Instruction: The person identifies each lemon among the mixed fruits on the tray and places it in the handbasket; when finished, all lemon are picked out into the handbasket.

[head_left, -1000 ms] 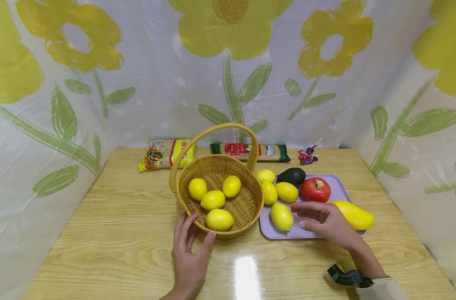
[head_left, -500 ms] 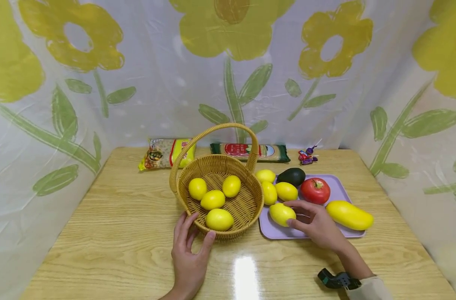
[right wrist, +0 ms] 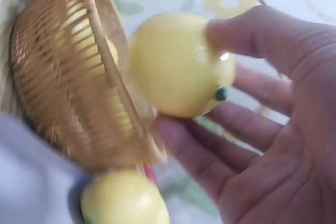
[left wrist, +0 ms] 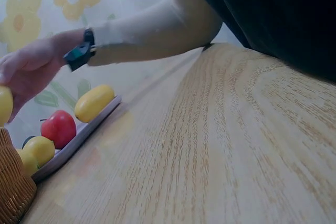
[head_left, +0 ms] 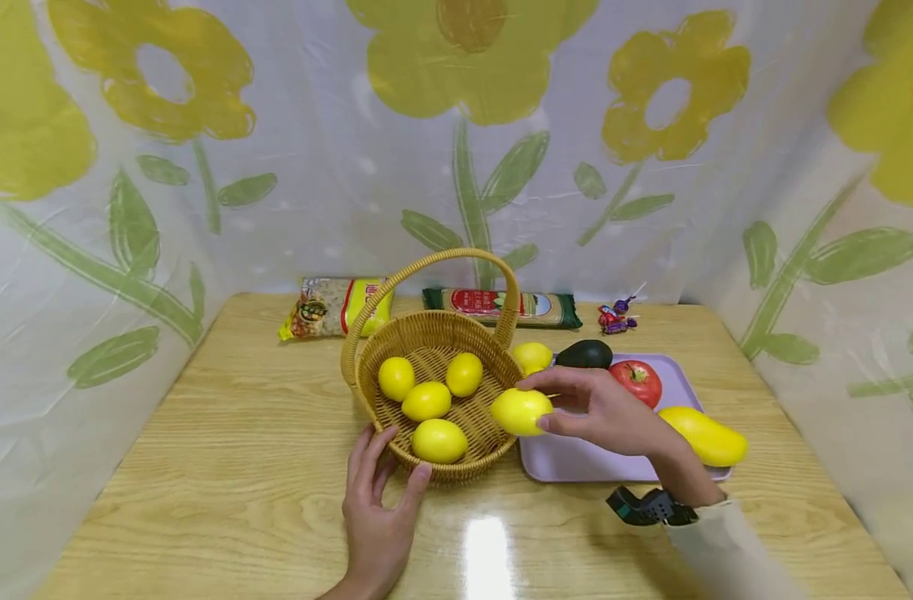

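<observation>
My right hand (head_left: 602, 408) pinches a yellow lemon (head_left: 514, 412) between thumb and fingertips, at the right rim of the wicker basket (head_left: 467, 472). In the right wrist view this lemon (right wrist: 170, 66) shows a small green tip and overlaps the basket's opening. My left hand (head_left: 381, 517) holds the front left of the basket, fingertips at the rim and thumb against the front wall. Several lemons (head_left: 426, 402) lie inside. Beside the basket, more lemons (head_left: 532, 357) are partly hidden by my right hand. The purple tray (head_left: 599, 465) sits under that hand.
A dark avocado (head_left: 585, 354), a red tomato-like fruit (head_left: 638, 383) and a yellow mango (head_left: 704, 435) lie on the tray. Behind stand a yellow food packet (head_left: 336, 307), a green-ended noodle pack (head_left: 501, 307) and lollipops (head_left: 616, 315). The basket's tall handle (head_left: 426, 258) arches overhead.
The right hand has reached a lemon on the tray's left part, gripped it, lifted it and carried it left to the basket's rim. The left hand and basket have stayed put.
</observation>
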A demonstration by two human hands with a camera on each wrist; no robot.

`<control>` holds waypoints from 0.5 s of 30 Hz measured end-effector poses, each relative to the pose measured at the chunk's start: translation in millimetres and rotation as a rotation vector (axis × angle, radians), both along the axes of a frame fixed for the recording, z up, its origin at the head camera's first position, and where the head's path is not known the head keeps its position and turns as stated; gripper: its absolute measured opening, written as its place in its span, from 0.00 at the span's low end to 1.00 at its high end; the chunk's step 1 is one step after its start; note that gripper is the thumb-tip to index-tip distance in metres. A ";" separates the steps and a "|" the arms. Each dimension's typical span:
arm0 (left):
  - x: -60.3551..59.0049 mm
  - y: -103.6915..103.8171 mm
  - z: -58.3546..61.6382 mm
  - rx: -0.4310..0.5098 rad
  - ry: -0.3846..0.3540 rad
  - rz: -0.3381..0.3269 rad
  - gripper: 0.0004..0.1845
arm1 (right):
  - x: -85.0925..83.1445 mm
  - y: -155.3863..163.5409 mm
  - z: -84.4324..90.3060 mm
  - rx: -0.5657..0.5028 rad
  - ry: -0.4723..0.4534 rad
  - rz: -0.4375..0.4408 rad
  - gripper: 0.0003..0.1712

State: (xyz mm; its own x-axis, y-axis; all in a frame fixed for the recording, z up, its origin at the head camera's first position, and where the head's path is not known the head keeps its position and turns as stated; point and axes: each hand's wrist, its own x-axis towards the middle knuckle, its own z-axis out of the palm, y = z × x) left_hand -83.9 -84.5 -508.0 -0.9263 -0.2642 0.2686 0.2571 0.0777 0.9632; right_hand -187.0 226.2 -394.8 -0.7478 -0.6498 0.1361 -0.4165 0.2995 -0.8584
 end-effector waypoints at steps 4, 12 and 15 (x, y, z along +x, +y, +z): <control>-0.9 -0.4 -1.0 -0.004 -0.002 -0.002 0.33 | -9.4 -30.9 2.6 0.142 0.067 0.089 0.21; -0.9 -0.3 -1.4 -0.003 -0.001 -0.008 0.32 | -14.1 -81.8 -2.9 0.251 0.125 0.211 0.21; -1.1 -0.2 -1.3 -0.003 0.004 -0.009 0.32 | -12.1 -93.5 -7.3 0.211 0.117 0.217 0.22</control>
State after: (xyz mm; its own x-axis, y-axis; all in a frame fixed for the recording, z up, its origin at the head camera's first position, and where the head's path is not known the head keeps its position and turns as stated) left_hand -85.0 -84.7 -509.3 -0.9273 -0.2555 0.2734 0.2620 0.0784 0.9619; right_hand -199.2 132.7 -402.1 -0.5763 -0.8152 0.0582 -0.5824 0.3597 -0.7290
